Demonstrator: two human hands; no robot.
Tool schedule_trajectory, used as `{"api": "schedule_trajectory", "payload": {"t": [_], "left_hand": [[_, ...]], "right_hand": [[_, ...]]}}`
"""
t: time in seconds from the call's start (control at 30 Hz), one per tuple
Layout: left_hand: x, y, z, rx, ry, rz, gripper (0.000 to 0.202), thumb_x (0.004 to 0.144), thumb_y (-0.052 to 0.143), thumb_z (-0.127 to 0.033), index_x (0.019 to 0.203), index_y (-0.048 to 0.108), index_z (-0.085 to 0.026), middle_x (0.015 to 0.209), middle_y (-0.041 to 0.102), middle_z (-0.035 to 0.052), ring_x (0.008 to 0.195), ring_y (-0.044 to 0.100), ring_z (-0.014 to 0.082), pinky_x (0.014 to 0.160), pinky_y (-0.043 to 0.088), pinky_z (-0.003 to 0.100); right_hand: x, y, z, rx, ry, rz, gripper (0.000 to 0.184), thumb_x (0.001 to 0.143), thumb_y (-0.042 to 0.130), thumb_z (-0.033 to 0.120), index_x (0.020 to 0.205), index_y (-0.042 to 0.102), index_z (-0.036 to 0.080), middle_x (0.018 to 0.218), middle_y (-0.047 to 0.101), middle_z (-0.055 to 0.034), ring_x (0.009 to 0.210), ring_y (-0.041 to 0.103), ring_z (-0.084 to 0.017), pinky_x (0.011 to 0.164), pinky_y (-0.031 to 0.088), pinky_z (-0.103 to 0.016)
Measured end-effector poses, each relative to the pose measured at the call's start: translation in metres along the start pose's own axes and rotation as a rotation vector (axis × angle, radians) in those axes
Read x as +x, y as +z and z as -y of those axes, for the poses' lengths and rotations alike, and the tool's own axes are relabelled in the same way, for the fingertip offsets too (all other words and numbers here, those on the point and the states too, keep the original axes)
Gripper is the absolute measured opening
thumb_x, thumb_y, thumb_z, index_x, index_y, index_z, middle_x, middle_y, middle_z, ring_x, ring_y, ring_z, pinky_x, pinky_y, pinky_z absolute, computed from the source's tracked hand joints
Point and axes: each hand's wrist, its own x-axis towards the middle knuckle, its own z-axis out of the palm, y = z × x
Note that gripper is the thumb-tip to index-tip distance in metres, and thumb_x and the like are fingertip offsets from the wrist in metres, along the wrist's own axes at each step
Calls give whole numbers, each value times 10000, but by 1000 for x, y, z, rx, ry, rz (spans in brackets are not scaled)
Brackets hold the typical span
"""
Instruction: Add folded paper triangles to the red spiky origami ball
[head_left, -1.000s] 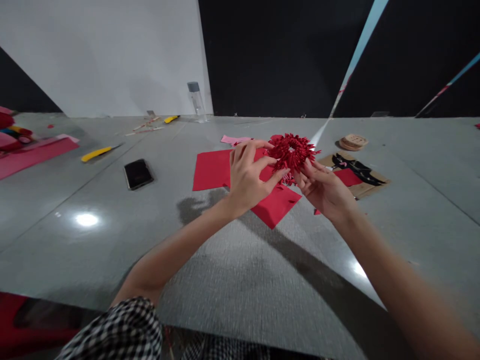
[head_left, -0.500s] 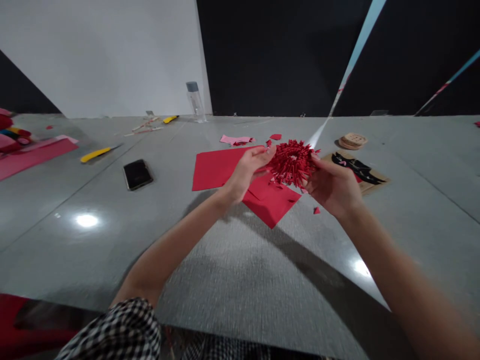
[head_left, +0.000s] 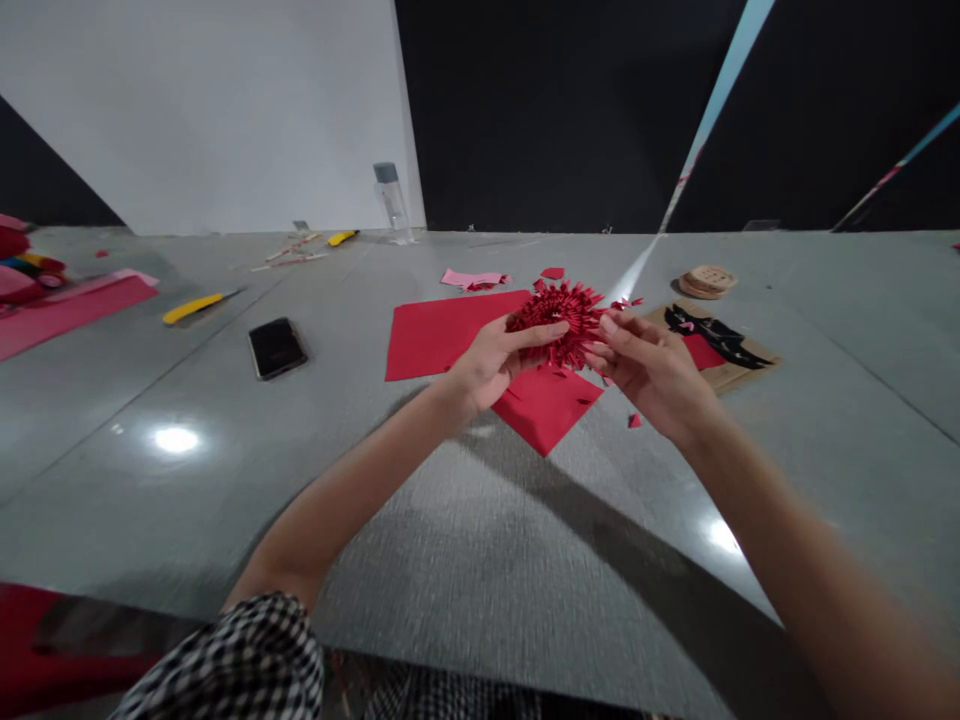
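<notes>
A round red paper flower (head_left: 574, 312) with many thin fringed petals is held up over the floor. My left hand (head_left: 491, 362) grips its left side, thumb lying across the front near the centre and fingers behind. At the flower's right edge, my right hand (head_left: 651, 372) has its thumb and fingertips pinched together on the outer petals. Red paper sheets (head_left: 427, 335) lie beneath, one flat at the left and a corner jutting toward me. Small red scraps (head_left: 634, 421) are scattered around them.
A black phone (head_left: 277, 348) and a yellow cutter knife (head_left: 196, 308) lie to the left. Farther back stands a clear bottle (head_left: 393, 207) by the wall. Round wooden discs (head_left: 707, 281) and a brown piece with black shapes (head_left: 739, 368) lie right. A pink strip (head_left: 472, 279) sits behind.
The flower has shifted left and turned a little. My left thumb has come over its front, and my right hand has moved slightly left along its edge, fingers drawn together.
</notes>
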Motion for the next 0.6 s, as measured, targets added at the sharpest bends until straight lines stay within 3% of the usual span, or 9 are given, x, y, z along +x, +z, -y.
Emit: {"api": "schedule_trajectory", "payload": {"t": [0.27, 0.43, 0.6], "left_hand": [[-1, 4, 3, -31, 60, -106, 461, 606, 985, -363, 979, 772, -196, 1140, 801, 78, 1230, 704, 307, 1112, 544, 453], [-2, 6, 2, -35, 79, -150, 495, 607, 990, -360, 1007, 752, -188, 1153, 795, 79, 1217, 706, 295, 1101, 547, 442], [-2, 8, 1, -32, 107, -206, 518, 600, 996, -372, 1004, 721, -201, 1155, 789, 77, 1214, 706, 303, 1107, 538, 465]], "right_hand": [[-2, 0, -4, -25, 18, -15, 531, 529, 1030, 279, 946, 704, 240, 751, 699, 48, 658, 672, -107, 735, 635, -260], [-4, 2, -3, -50, 7, 0, 548, 527, 1036, 299, 973, 723, 237, 775, 761, 32, 748, 730, -125, 795, 636, -263], [-6, 7, -2, -104, -38, -45, 544, 496, 1039, 316, 927, 718, 228, 748, 769, 22, 694, 716, -133, 743, 627, -288]]}}
